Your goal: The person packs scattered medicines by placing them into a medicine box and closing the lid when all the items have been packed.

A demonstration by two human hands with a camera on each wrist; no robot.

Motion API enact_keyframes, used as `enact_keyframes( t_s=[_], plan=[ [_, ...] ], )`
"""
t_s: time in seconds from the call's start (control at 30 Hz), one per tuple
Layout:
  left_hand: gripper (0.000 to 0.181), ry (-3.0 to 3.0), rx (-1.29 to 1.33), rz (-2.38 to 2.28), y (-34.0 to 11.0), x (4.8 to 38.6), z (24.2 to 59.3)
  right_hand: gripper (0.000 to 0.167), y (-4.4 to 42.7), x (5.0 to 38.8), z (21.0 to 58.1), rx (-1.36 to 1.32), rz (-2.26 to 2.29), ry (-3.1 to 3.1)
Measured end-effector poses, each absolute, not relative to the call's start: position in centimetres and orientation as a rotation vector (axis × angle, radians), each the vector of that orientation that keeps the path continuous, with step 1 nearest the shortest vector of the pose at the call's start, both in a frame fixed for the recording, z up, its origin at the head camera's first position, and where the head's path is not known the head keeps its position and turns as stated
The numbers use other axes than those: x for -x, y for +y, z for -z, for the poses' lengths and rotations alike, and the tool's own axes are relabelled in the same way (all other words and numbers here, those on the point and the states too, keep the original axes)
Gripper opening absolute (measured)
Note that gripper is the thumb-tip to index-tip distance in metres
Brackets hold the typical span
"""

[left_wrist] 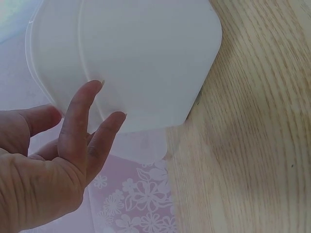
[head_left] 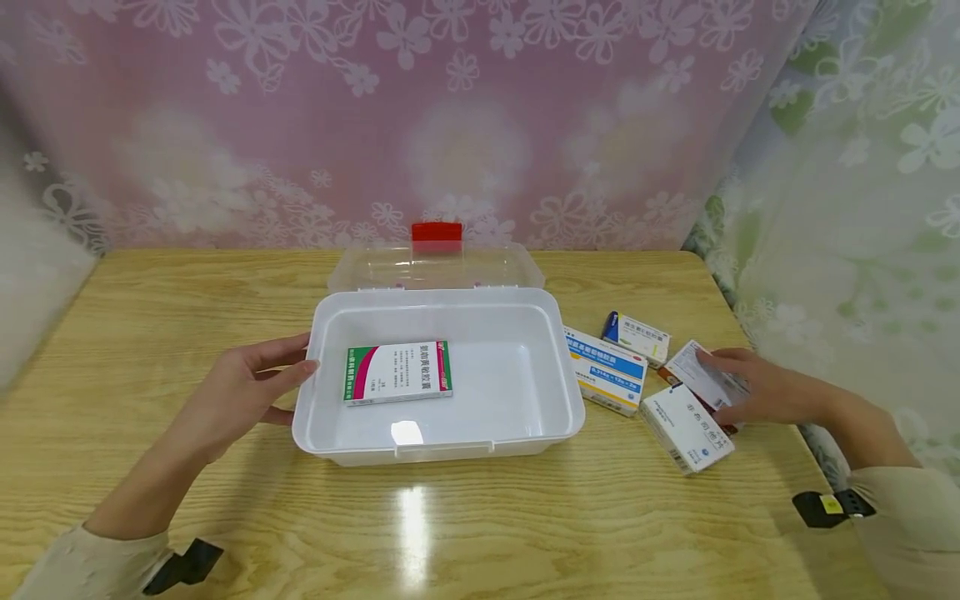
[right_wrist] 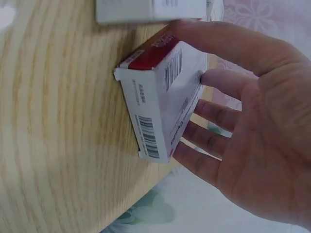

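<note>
A white plastic storage box (head_left: 525,367) sits on the table with its clear lid (head_left: 367,267) swung back. Inside it lies a green, white and pink medicine box (head_left: 397,372). My left hand (head_left: 251,387) touches the box's left side, thumb at the rim and loosely bent fingers (left_wrist: 80,111) against the outer wall. To the right, my right hand (head_left: 772,387) grips a white and red medicine box (right_wrist: 180,92) by its edges, between thumb and fingers. That box looks tilted, and the hand covers part of it.
Beside the held box lie a white medicine box (head_left: 686,429), a blue and white one (head_left: 607,371) and a smaller white one with a blue end (head_left: 637,336). A red latch (head_left: 437,233) tops the lid. Flowered curtains (head_left: 465,125) hang behind and right of the wooden table (head_left: 300,525).
</note>
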State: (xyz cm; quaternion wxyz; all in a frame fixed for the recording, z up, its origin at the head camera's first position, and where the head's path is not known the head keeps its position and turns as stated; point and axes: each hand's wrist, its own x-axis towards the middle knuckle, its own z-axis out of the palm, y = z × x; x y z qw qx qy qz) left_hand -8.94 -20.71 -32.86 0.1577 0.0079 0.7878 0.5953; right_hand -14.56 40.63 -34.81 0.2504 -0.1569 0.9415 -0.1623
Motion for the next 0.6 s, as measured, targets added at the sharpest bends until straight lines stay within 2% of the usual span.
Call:
enact_keyframes(
  t_s=[0.6],
  plan=[
    [0.060, 2.253, -0.032, -1.731, -20.6, 8.8, 33.0, 0.087, 39.8, 14.1, 36.0, 0.404, 0.248, 2.725]
  ],
)
